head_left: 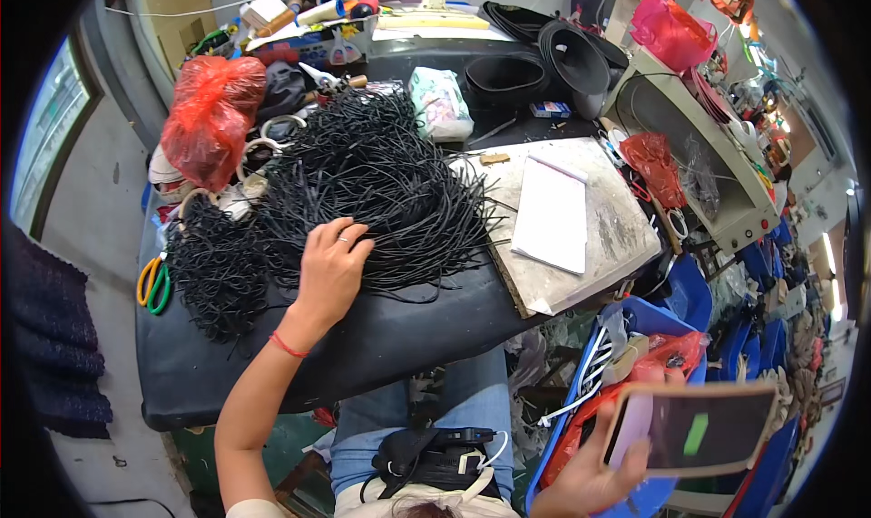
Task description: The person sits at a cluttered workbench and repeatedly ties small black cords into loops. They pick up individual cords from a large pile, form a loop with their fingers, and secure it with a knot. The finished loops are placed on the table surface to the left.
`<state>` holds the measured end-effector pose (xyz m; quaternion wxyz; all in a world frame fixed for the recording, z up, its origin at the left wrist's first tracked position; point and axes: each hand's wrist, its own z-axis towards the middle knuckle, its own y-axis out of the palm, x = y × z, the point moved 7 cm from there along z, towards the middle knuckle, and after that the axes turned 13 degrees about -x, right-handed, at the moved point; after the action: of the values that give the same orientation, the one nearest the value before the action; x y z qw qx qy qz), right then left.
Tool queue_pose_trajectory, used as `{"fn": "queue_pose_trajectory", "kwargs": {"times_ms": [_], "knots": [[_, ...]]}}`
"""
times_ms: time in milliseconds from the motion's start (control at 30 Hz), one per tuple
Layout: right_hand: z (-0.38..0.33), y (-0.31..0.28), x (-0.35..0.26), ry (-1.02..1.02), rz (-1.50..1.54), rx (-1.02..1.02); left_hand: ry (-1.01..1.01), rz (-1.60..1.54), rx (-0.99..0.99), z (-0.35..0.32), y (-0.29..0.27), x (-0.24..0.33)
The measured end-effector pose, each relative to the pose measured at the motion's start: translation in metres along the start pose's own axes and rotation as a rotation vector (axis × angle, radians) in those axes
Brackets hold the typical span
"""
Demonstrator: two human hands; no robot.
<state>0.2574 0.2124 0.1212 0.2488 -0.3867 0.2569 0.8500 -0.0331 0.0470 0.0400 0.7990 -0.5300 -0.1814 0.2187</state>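
My left hand [334, 262], with a ring and a red string at the wrist, rests on the near edge of a large tangled heap of thin black cords [399, 191]. Its fingers are slightly bent and apart, with no cord visibly gripped. To its left lies a smaller bunch of black cords [222, 268]. At the lower right, my right hand [594, 468] holds a smartphone [717, 427] sideways over a blue bin. The phone has a pale brown edge, and its dark screen shows a green battery-shaped mark. It is a little blurred.
Scissors [154, 282] with orange and green handles lie at the black table's [408, 323] left edge. White paper [553, 214] sits on a stained board [626, 237]. Behind are a red bag [213, 119], a tissue pack [440, 105] and black curved pieces [576, 64]. The blue bin [567, 418] stands beside my legs.
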Motion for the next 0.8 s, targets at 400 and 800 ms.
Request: {"fn": "queue_pose_trajectory", "kwargs": {"times_ms": [400,800], "knots": [[0.165,-0.18,0.248,0.892,0.216,0.035,-0.314,-0.671,0.201,-0.012,-0.07,-0.017],[0.103,0.003,0.144,0.245,-0.989,-0.553,-0.743,-1.948,-0.581,-0.123,0.019,0.083]]}}
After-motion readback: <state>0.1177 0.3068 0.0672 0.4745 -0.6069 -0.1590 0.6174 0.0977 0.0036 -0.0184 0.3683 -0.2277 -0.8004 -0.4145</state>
